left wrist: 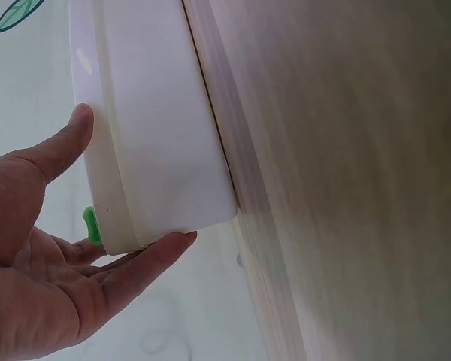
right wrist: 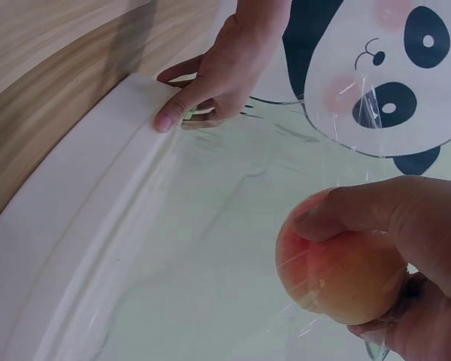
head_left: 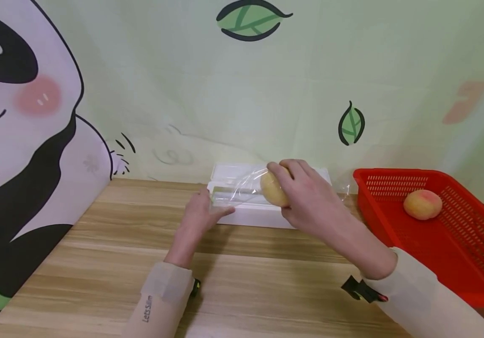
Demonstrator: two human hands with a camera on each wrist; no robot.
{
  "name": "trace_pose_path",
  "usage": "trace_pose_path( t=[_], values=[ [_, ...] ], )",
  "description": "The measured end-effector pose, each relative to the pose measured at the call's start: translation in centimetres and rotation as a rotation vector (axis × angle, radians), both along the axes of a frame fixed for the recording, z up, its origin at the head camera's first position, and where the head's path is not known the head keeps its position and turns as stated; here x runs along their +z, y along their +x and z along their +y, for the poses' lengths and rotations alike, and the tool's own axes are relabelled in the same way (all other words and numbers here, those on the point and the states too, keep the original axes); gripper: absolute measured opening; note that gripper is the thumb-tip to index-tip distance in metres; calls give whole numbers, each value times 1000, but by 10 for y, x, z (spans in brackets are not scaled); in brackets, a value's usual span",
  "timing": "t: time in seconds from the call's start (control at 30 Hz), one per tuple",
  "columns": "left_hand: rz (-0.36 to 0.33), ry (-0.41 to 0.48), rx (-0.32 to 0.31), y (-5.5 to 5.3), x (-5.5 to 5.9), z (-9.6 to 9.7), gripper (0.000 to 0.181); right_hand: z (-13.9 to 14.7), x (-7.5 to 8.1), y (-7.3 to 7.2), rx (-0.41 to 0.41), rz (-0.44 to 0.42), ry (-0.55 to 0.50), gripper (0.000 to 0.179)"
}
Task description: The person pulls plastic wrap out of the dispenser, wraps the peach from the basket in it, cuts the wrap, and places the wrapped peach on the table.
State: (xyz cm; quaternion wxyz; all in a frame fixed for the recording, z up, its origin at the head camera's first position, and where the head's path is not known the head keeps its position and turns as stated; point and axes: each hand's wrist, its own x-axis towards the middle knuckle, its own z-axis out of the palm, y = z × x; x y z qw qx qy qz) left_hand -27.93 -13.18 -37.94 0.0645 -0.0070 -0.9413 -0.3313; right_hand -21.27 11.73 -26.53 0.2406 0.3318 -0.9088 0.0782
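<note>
Head view puts the round, yellow-and-pink peach (head_left: 272, 188) a little toward four o'clock from the picture's centre, over the long, white, plastic-looking box (head_left: 254, 219). The right hand (head_left: 313, 199) grasps it, thumb on one flank in the right wrist view. Thin, clear, glossy plastic film (head_left: 244, 183) spreads from the box to the fruit; whether it runs beneath every fingertip I cannot tell. At eight to nine o'clock from the peach, the left hand (head_left: 197, 216) grips the box's end, thumb on the upper edge, fingers against the end wall beside a small, bright green tab (left wrist: 91, 226).

The peach should feel fairly light and firm, yet bruise easily; its widest girth, under spread finger pads, seems the safest hold. The film looks limp, clingy and slippery over the skin, so a light pinch could slide. The box looks stiff but light enough to skid, making its end corner a sensible bracing place.
</note>
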Motion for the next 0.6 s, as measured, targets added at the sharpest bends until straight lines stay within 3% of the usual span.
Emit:
trace_pose_path(
  t=[0.33, 0.6],
  values=[
    [50, -22, -19, 0, -1, -1, 84, 1, 7, 12, 13, 27, -5, 88],
    [138, -40, -70, 2, -5, -4, 67, 1, 11, 24, 30, 61, -25, 82]
  ],
)
